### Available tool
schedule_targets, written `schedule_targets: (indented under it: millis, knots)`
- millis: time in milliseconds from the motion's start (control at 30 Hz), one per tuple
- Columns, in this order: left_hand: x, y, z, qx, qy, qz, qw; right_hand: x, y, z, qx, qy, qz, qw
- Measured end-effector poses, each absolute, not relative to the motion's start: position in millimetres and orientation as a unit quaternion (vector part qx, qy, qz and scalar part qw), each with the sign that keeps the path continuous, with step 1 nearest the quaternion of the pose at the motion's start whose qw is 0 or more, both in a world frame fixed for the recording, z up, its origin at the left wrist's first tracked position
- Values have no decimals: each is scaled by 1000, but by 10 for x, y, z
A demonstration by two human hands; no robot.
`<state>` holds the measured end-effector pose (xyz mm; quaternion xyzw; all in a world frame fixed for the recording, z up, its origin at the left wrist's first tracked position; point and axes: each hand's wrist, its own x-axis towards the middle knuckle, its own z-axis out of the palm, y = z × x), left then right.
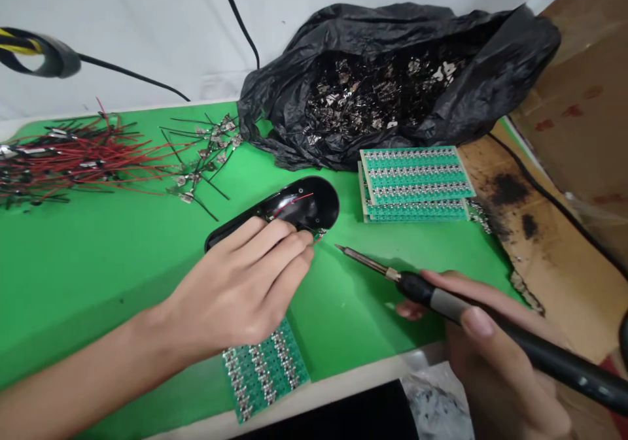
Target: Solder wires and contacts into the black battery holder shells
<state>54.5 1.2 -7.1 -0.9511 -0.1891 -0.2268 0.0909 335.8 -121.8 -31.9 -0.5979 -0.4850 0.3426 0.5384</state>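
The left hand (240, 283) lies across a black plastic casing (307, 203), fingers closed over it and pressing it to the green mat (98, 303). A thin red wire (294, 203) runs along the casing's top, and a small metal tab (320, 234) shows at its near end, just past the fingertips. The right hand (490, 355) holds a soldering iron (549, 355) in a narrow, pen-like grip, its tip (339, 247) near the casing but not touching it.

Below the left hand, a green circuit board (265, 371) lies partly under the wrist. Stacked boards (415, 182) sit just right of the casing, beside a black bag (520, 48) of metal scraps (377, 93). Red and black wires (83, 159) lie in a heap at the left. The mat's right edge meets scorched cardboard (510, 191), and its near edge meets a pale table rim (314, 394).
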Motion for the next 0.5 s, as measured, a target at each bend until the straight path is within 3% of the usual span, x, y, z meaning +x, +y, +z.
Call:
schedule_targets:
  millis: [167,367,500]
  knots:
    - [504,17,-128,-947,-189,-251,64,3228,-1157,-149,-667,-465,316,488]
    - [463,-35,-215,-932,-240,-271,15,3333,-1092,-167,-606,-570,327,448]
    - [447,-21,-172,-937,-242,-251,15,3364,-1107,-191,-601,-554,336,467]
